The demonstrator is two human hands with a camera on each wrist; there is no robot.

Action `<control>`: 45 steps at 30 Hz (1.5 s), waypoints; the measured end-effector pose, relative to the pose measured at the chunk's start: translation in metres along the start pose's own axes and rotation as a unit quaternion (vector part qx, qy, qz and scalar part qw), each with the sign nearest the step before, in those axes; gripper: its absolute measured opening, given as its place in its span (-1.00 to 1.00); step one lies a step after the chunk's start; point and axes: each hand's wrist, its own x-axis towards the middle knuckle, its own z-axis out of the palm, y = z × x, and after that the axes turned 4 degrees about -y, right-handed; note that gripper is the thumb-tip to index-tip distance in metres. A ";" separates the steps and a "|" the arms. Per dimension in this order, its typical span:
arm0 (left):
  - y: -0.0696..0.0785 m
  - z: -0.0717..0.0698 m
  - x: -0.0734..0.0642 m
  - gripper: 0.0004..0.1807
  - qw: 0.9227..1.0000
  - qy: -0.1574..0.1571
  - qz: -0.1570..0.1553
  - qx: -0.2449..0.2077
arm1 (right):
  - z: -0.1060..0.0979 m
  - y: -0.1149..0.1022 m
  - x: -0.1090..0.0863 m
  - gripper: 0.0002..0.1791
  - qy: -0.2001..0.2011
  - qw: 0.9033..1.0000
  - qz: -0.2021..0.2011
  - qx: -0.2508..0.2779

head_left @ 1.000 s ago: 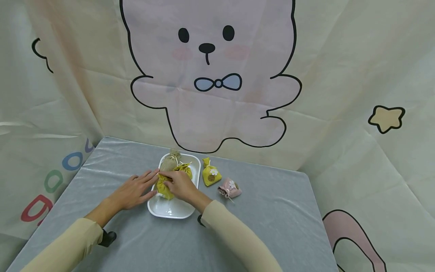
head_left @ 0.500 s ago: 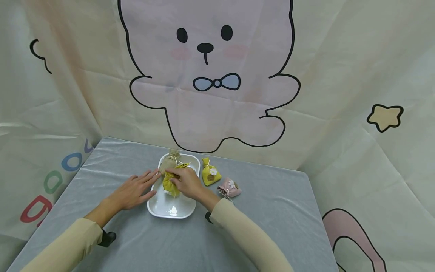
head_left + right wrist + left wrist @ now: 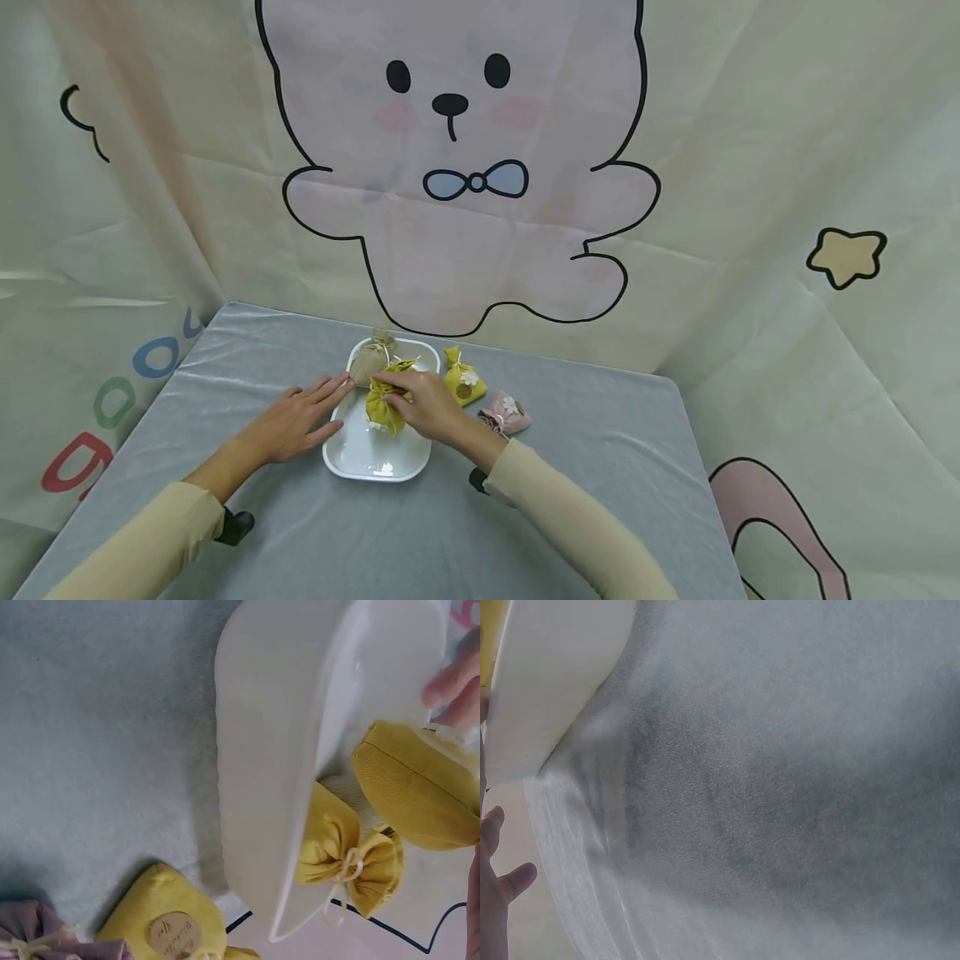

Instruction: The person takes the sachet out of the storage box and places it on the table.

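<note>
My right hand [image 3: 426, 406] pinches a yellow drawstring pouch [image 3: 381, 408] over the middle of the white tray [image 3: 372, 467]. In the right wrist view this pouch's plump bottom [image 3: 416, 787] shows at the right. Behind it in the tray lie a second yellow pouch [image 3: 330, 832], tied with a cream cord, and a beige pouch [image 3: 367, 364] at the far left corner. With fingers straight, my left hand [image 3: 306, 419] rests against the tray's left rim. Only a few of its fingertips [image 3: 519, 880] appear in the left wrist view.
Right of the tray stands a yellow pouch [image 3: 465, 385] with a white flower and round label. Nearer lies a pink pouch [image 3: 510, 413]. A grey cloth [image 3: 600, 467] covers the table, whose back edge meets a printed curtain [image 3: 480, 275].
My right hand has moved to the right, carrying the yellow pouch from the tray's left side toward its middle. The left hand has stayed at the rim.
</note>
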 end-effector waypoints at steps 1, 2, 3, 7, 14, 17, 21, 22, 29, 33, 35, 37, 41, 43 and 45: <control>0.000 0.000 0.000 -0.31 1.000 0.000 0.000 0.001 | -0.002 -0.001 -0.001 -0.59 0.003 1.000 -0.005 0.000; 0.000 0.000 0.000 -0.31 1.000 0.001 0.001 0.001 | -0.003 -0.002 -0.003 -0.59 0.005 1.000 -0.011 0.002; 0.000 0.000 0.000 -0.31 1.000 0.003 0.003 0.001 | -0.005 -0.002 -0.004 -0.59 0.007 1.000 -0.017 0.002; 0.000 0.000 0.000 -0.31 1.000 0.007 0.006 0.002 | -0.012 -0.004 -0.010 -0.59 0.017 0.999 -0.039 0.005; -0.001 0.000 0.000 -0.30 1.000 0.000 0.001 0.004 | -0.025 -0.003 -0.022 -0.60 0.039 0.997 -0.063 0.002; -0.001 0.000 0.000 -0.30 1.000 0.001 0.002 0.004 | -0.029 0.002 -0.028 -0.61 0.053 0.996 -0.070 0.001; -0.001 0.000 0.000 -0.30 1.000 0.002 0.003 0.004 | -0.035 0.006 -0.035 -0.62 0.067 0.995 -0.068 0.003; -0.001 0.000 0.000 -0.30 1.000 0.001 0.003 0.004 | -0.037 0.007 -0.037 -0.62 0.069 0.995 -0.067 0.002; 0.000 -0.001 0.000 -0.30 1.000 -0.003 -0.001 0.001 | -0.051 0.012 -0.050 -0.61 0.080 0.996 -0.051 -0.005; 0.000 -0.001 0.000 -0.30 1.000 -0.002 -0.001 0.000 | -0.055 0.016 -0.057 -0.61 0.085 0.995 -0.044 0.002; 0.000 -0.001 0.000 -0.30 1.000 -0.003 -0.002 0.000 | -0.055 0.019 -0.061 -0.62 0.089 0.995 -0.040 0.005; 0.000 0.000 0.000 -0.30 1.000 -0.005 -0.003 0.000 | -0.056 0.022 -0.064 -0.62 0.091 0.995 -0.032 0.000; 0.001 0.000 -0.001 -0.30 1.000 -0.008 -0.007 -0.001 | -0.059 0.027 -0.070 -0.61 0.097 0.995 -0.023 -0.004; 0.001 -0.001 -0.001 -0.29 1.000 -0.008 -0.006 -0.002 | -0.060 0.030 -0.072 -0.61 0.102 0.994 -0.025 -0.005; 0.001 -0.002 -0.002 -0.30 1.000 -0.005 -0.005 -0.002 | -0.060 0.033 -0.074 -0.61 0.105 0.994 -0.027 -0.005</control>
